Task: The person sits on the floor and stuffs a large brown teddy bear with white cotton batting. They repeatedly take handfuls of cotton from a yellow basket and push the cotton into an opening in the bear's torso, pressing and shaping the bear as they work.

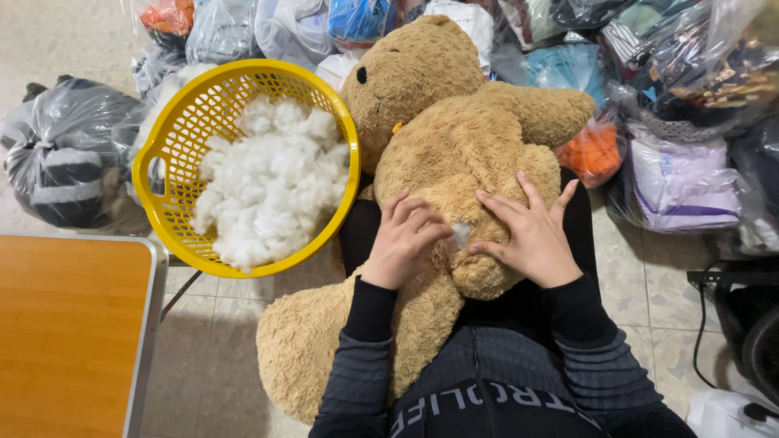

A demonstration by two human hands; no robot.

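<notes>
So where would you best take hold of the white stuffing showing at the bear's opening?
Probably pinch the exposed white tuft from above with the right hand fingertips: it pokes out of the teddy bear between both hands, while the left hand presses the fur beside it.

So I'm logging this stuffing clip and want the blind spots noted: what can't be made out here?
Head view only:
- Opening in the teddy bear: only a tuft of white stuffing shows between the left hand and right hand, which cover the rest.
- Bear's lower body: hidden by the person's arms and lap.
- Yellow basket bottom: buried under white filling.
</notes>
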